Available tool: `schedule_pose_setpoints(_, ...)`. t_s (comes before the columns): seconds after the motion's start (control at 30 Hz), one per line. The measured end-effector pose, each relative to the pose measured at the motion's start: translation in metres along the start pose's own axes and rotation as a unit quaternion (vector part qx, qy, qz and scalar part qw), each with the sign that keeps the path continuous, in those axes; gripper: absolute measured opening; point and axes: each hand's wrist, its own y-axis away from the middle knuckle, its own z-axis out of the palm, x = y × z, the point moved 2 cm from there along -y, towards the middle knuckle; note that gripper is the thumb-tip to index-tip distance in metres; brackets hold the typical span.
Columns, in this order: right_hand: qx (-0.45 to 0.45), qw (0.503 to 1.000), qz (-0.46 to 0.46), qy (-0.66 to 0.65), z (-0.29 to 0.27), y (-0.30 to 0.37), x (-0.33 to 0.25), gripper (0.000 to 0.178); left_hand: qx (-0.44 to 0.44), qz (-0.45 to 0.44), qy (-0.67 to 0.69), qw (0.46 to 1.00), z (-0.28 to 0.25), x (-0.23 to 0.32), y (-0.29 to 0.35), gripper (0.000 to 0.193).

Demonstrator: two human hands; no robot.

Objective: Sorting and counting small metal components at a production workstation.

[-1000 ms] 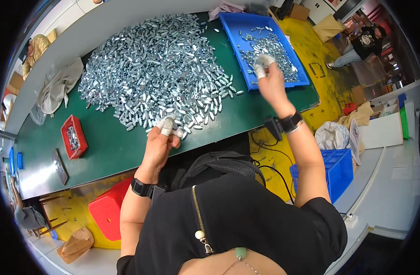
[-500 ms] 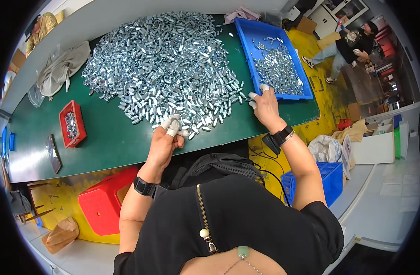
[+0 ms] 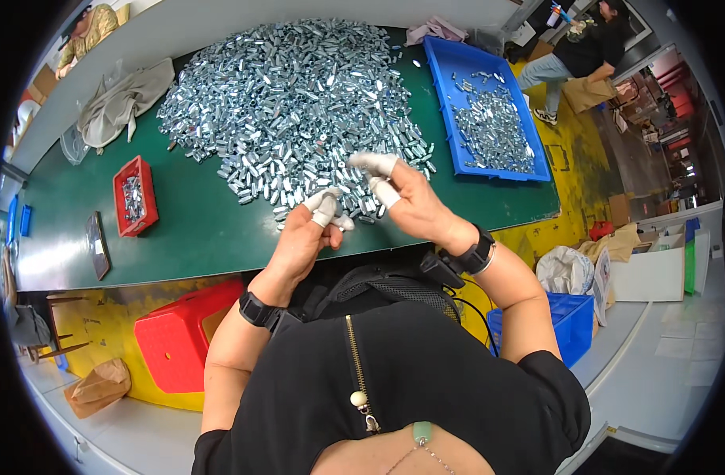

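Observation:
A large heap of small silvery metal parts, elongated like sleeves or long nuts, covers the middle of the green table. My left hand, with white finger covers, is at the heap's near edge. Its fingers are curled together; what they hold, if anything, is hidden. To its right, my right hand hovers over the heap's front right part, fingers stretched out and thumb apart, also in white covers. Nothing shows between them. A blue tray holding a layer of the same parts stands at the far right.
On the left are a red bin with some parts, a phone-like flat object and a grey cloth. Below the table stand a red stool and a blue crate. Another person stands beyond the tray.
My right hand has left the blue tray's near edge and come left over the heap, close to my left hand. My left hand stays at the heap's near edge. The person at right has moved.

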Motion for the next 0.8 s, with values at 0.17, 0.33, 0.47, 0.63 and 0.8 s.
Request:
schedule_pose_setpoints(0.17,-0.036,0.998,-0.021,-0.05,0.016,0.008,-0.01,0.019,-0.093,0.018,0.113,0.989,0.014,0.006,0.006,0.042)
schedule_pose_setpoints(0.33,-0.019,0.998,-0.058,0.023,0.003,0.014,-0.013,0.017,-0.108,0.011,0.107,0.988,0.018,0.003,0.007,0.04)
schedule_pose_setpoints(0.47,-0.04,0.985,-0.137,0.096,-0.005,0.013,-0.016,0.018,-0.093,0.074,-0.049,0.992,0.022,0.005,0.006,0.039)
schedule_pose_setpoints(0.63,-0.066,0.992,-0.082,0.075,-0.006,0.01,-0.016,0.017,-0.073,0.106,-0.039,0.991,0.028,0.008,0.005,0.041)
schedule_pose_setpoints(0.8,-0.059,0.99,-0.09,0.086,0.001,0.008,-0.019,0.015,-0.061,0.094,-0.041,0.993,0.019,0.01,0.009,0.042)
